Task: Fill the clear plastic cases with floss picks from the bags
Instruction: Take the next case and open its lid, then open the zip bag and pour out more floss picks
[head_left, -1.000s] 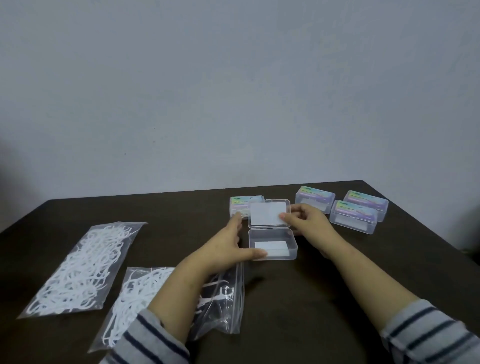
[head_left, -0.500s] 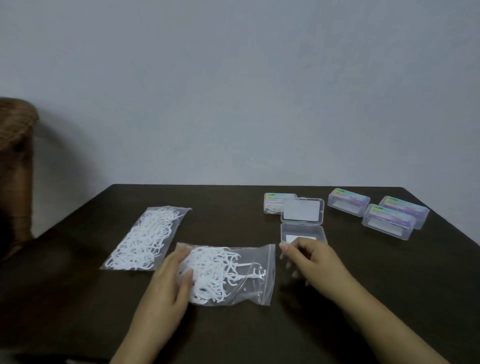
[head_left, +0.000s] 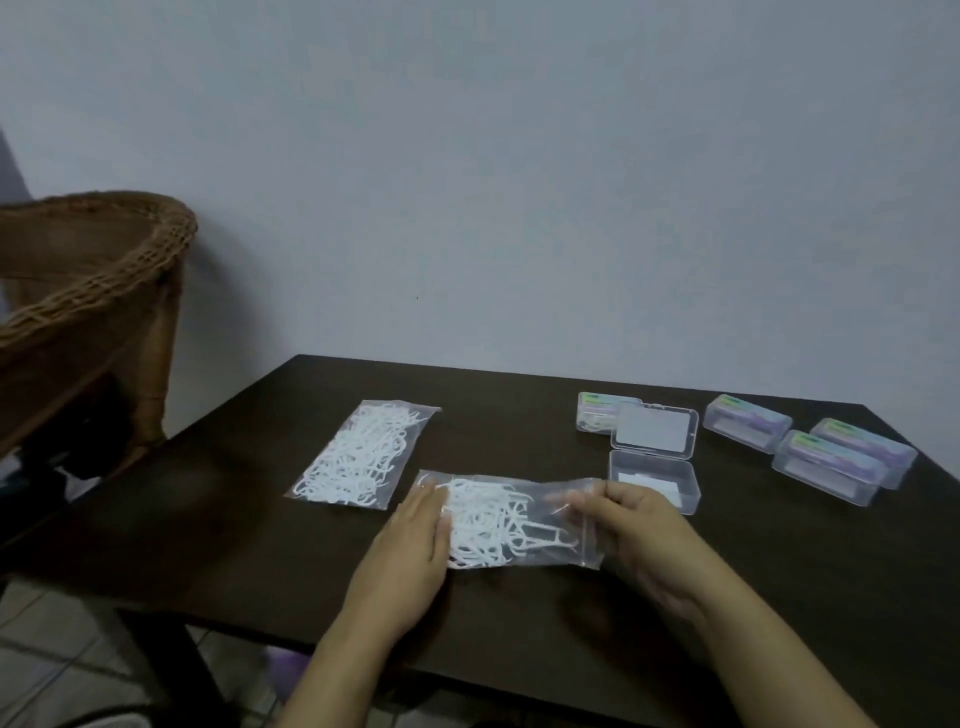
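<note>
A clear zip bag of white floss picks lies on the dark table in front of me. My left hand rests flat on the bag's left end, fingers straight. My right hand pinches the bag's right end near its zip edge; the fingertips are blurred. Just behind the right hand sits an open clear plastic case with its lid folded back; no picks are visible inside. A second full bag of picks lies further left.
Several closed cases with coloured labels stand at the back right: one behind the open lid, three more near the right edge. A wicker chair stands left of the table. The table's front edge is close to my forearms.
Both hands left the open case and came to the near bag. The left hand lies on its left end; the right hand reached its right end. The view swung left.
</note>
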